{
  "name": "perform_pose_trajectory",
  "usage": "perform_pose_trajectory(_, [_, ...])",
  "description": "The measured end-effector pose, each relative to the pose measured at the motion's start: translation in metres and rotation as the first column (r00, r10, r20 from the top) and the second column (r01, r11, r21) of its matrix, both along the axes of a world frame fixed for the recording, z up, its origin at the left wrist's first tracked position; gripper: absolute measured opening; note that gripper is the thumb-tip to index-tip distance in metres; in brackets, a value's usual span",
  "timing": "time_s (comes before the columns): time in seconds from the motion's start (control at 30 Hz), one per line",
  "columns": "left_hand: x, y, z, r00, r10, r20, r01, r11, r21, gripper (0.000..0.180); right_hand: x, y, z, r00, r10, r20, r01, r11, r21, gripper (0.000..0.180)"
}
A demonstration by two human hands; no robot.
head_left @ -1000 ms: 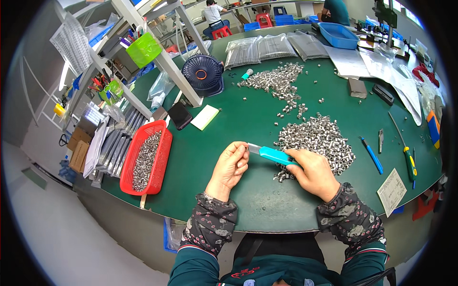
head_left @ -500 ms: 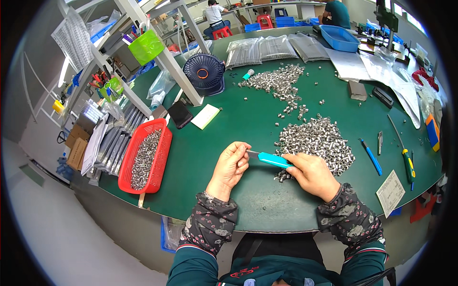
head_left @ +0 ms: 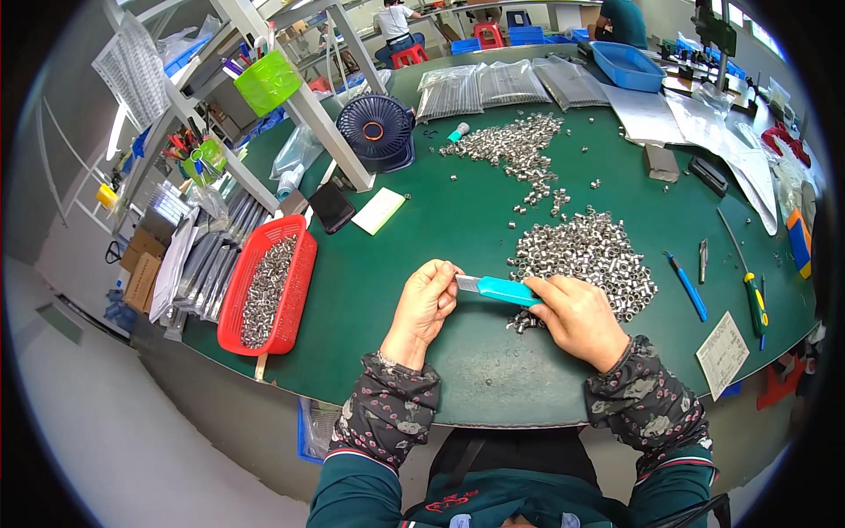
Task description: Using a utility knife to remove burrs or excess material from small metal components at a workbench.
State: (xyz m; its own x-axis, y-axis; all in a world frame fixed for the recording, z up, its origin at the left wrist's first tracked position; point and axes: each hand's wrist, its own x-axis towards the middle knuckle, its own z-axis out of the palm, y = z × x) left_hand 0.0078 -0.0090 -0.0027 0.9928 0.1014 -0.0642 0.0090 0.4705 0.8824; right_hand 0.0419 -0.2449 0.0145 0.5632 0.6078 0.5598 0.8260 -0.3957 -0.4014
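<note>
My right hand [head_left: 581,321] is closed round the turquoise handle of a utility knife [head_left: 503,291], whose grey blade points left. At the blade's tip, my left hand [head_left: 426,304] is closed in a pinch. Whatever lies between those fingertips is hidden or too small to name. Both hands are above the green table, just in front of a large heap of small metal rings [head_left: 576,255]. Farther back spreads a second, looser heap of the same rings [head_left: 510,150]. To the left, a red plastic basket [head_left: 303,286] holds more of them.
Left of the heaps are a dark fan [head_left: 376,132], a phone [head_left: 331,208] and a yellow-green notepad [head_left: 379,212]. On the right lie a blue pen-like tool [head_left: 687,289], a screwdriver [head_left: 754,304] and a printed paper slip [head_left: 722,355]. Two people sit in the background.
The knife has turned slightly, so more of the blade's flat side shows. Both hands have stayed almost in place.
</note>
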Motion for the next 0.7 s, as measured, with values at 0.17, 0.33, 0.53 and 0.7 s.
perform_pose_trajectory(0.17, [-0.0006,0.0007,0.0002,1.0,0.001,-0.005,-0.001,1.0,0.018,0.021,-0.0005,0.0002,0.0013,0.999,-0.012,0.047,0.012,1.0,-0.002,0.033])
perform_pose_trajectory(0.33, [-0.0007,-0.0002,0.0012,0.999,0.025,-0.037,-0.024,0.999,0.045,0.022,-0.0003,-0.0002,0.0016,0.997,-0.012,0.075,0.012,1.0,-0.001,0.034])
perform_pose_trajectory(0.53, [-0.0008,0.0004,0.002,0.999,0.023,-0.048,-0.019,0.997,0.076,0.025,-0.0002,-0.0004,0.0014,0.997,-0.008,0.079,0.008,1.0,-0.006,0.035])
perform_pose_trajectory(0.7, [-0.0002,0.0018,0.0014,0.996,0.009,-0.088,-0.001,0.996,0.092,0.028,0.0001,-0.0003,0.002,0.997,-0.005,0.083,0.005,1.0,-0.006,0.035])
